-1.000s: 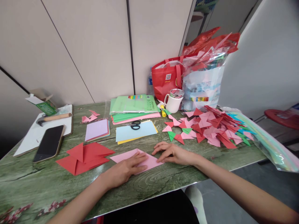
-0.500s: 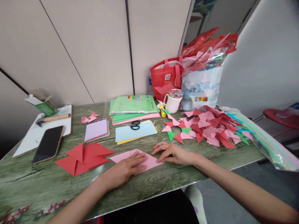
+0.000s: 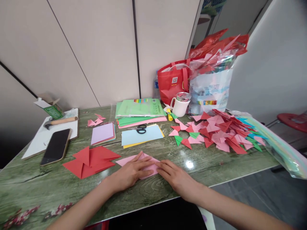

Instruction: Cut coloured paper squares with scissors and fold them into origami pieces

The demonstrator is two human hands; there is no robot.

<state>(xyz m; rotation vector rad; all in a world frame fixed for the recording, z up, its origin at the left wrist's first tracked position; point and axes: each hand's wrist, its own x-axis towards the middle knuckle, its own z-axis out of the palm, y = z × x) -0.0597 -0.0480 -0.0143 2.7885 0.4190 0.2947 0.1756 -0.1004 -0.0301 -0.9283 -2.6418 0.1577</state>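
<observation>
A pink sheet of paper (image 3: 130,158), partly folded, lies on the green wood-grain table (image 3: 35,188) near its front edge. My left hand (image 3: 130,174) rests flat on the sheet's middle, fingers stretched toward the right. My right hand (image 3: 176,179) lies flat at the sheet's right end, its fingertips pressing the paper beside my left fingertips. Neither hand grips anything. Just left of the sheet lie red folded paper pieces (image 3: 92,160).
A big heap of folded pink, red and green triangles (image 3: 220,132) covers the right side. Stacks of coloured paper (image 3: 140,111), scissors (image 3: 140,128), a glue stick (image 3: 169,115), a white mug (image 3: 180,104), bags (image 3: 203,80), a phone (image 3: 56,147) and a hammer (image 3: 59,121) sit behind.
My right hand has drawn in to the left and nearer me, from beyond the sheet's right corner onto its right end. My left hand stays on the sheet. The view has shifted slightly.
</observation>
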